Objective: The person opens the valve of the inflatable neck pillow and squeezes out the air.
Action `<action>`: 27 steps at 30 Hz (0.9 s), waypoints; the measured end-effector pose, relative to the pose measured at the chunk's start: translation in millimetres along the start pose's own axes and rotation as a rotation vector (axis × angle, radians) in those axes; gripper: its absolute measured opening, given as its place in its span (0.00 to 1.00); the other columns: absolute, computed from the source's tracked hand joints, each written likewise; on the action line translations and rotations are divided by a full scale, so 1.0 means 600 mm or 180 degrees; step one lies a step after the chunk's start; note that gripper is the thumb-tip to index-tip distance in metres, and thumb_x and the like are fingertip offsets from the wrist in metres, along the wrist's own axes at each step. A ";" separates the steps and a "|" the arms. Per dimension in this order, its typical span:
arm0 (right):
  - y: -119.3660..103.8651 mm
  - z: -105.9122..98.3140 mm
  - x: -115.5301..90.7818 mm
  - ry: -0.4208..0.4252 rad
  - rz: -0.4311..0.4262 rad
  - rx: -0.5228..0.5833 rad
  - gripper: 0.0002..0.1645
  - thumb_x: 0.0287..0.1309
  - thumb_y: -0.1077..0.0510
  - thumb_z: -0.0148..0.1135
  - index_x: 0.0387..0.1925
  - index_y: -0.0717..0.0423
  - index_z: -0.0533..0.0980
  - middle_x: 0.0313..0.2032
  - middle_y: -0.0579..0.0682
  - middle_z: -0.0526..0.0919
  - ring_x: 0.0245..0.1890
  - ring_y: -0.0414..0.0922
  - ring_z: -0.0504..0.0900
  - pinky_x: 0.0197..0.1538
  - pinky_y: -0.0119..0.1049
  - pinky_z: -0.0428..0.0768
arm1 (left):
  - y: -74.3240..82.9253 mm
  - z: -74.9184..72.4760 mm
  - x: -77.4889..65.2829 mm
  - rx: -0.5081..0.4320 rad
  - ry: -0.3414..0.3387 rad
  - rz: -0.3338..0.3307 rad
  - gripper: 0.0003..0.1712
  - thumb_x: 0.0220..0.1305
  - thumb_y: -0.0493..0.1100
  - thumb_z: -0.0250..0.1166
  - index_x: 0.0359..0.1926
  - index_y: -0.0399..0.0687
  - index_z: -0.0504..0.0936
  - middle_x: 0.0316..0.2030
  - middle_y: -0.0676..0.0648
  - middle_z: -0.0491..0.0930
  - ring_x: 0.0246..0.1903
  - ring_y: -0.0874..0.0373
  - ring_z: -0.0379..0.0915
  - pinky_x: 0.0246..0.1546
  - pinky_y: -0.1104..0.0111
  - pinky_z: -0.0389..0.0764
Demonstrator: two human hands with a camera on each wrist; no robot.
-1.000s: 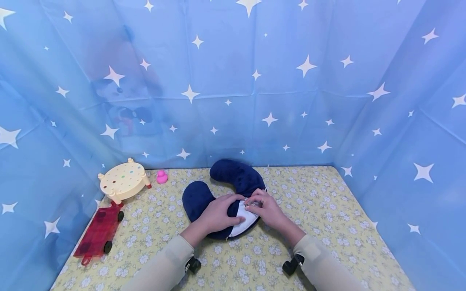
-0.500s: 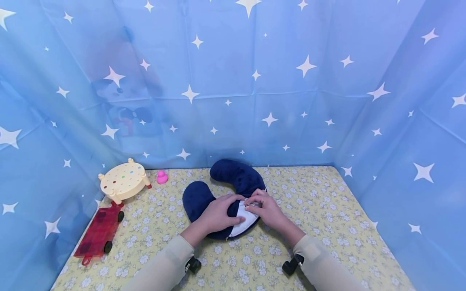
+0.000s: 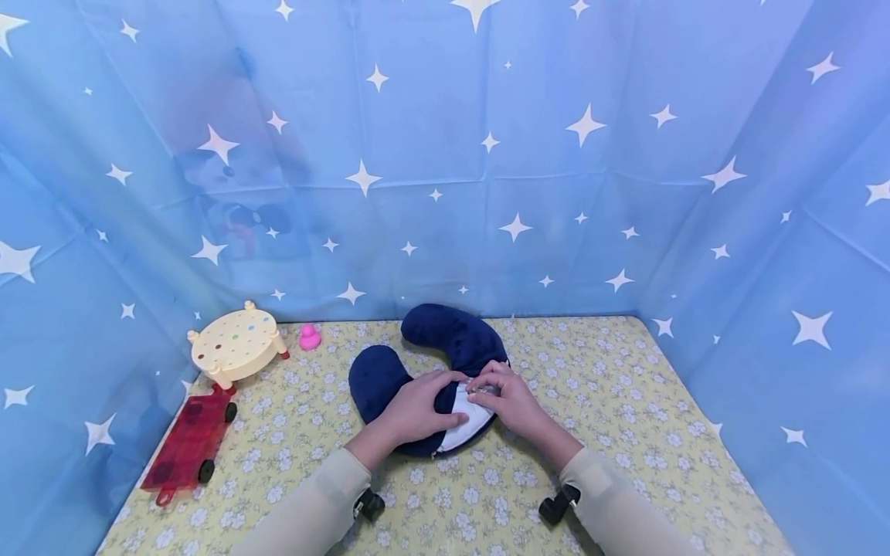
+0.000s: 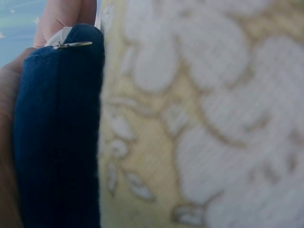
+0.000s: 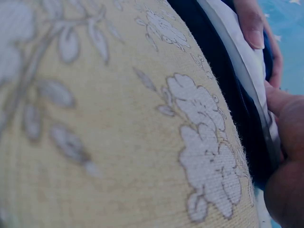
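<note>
A dark blue plush neck pillow (image 3: pixel 378 382) lies curved on the table, its zipped outer edge gaping to show a white lining (image 3: pixel 467 413). Over the pillow's near part my left hand (image 3: pixel 420 409) grips it, thumb on the white fabric. My right hand (image 3: pixel 511 398) has thumb and fingers curled together at the lining's far end, pinching there. Something small and shiny shows at those fingertips, too small to make out. In the left wrist view a metal zipper pull (image 4: pixel 72 45) sits at one end of the opening. The right wrist view shows the lining (image 5: pixel 237 45) along the zip.
At the left stand a cream toy table (image 3: pixel 236 346) with coloured dots, a pink toy duck (image 3: pixel 309 337) and a translucent red toy wagon (image 3: pixel 186 442) with black wheels. A flowered cloth (image 3: pixel 626 432) covers the table. Blue star-printed curtains (image 3: pixel 445 255) enclose it.
</note>
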State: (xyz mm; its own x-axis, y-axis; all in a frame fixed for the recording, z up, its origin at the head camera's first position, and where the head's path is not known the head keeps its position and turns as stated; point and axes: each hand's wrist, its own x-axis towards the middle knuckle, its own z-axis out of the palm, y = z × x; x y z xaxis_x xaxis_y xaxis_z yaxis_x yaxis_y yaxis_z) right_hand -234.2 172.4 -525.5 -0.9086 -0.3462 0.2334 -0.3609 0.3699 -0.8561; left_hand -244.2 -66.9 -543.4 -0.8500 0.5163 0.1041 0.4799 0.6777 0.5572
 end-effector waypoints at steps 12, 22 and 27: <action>-0.002 -0.002 0.001 -0.0016 -0.0062 0.0062 0.02 0.70 0.68 0.73 0.42 0.64 0.89 0.43 0.61 0.80 0.42 0.53 0.72 0.44 0.36 0.72 | 0.004 -0.005 0.000 -0.0090 -0.0006 -0.0009 0.38 0.72 0.70 0.71 0.77 0.71 0.76 0.76 0.56 0.75 0.81 0.45 0.64 0.73 0.41 0.72; 0.061 0.009 0.011 0.0055 -0.0132 -0.0197 0.03 0.69 0.64 0.76 0.40 0.55 0.91 0.42 0.53 0.81 0.41 0.48 0.72 0.42 0.37 0.73 | 0.006 -0.006 -0.002 -0.0110 -0.0020 -0.0034 0.38 0.71 0.70 0.72 0.77 0.70 0.76 0.76 0.56 0.75 0.80 0.46 0.64 0.73 0.42 0.72; 0.062 0.003 0.013 -0.0077 -0.0078 -0.0166 0.03 0.71 0.59 0.76 0.41 0.48 0.91 0.42 0.48 0.81 0.41 0.48 0.72 0.43 0.39 0.74 | 0.004 -0.004 -0.001 -0.0123 -0.0005 -0.0021 0.38 0.71 0.70 0.72 0.76 0.70 0.77 0.76 0.55 0.75 0.79 0.46 0.66 0.73 0.42 0.73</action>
State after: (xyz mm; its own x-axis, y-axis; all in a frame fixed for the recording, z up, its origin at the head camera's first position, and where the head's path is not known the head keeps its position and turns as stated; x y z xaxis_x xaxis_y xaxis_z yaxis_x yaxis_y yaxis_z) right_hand -254.1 182.0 -556.6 -0.8943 -0.3763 0.2422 -0.3940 0.4052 -0.8250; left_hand -243.1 -67.1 -540.0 -0.8527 0.5129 0.0991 0.4656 0.6603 0.5892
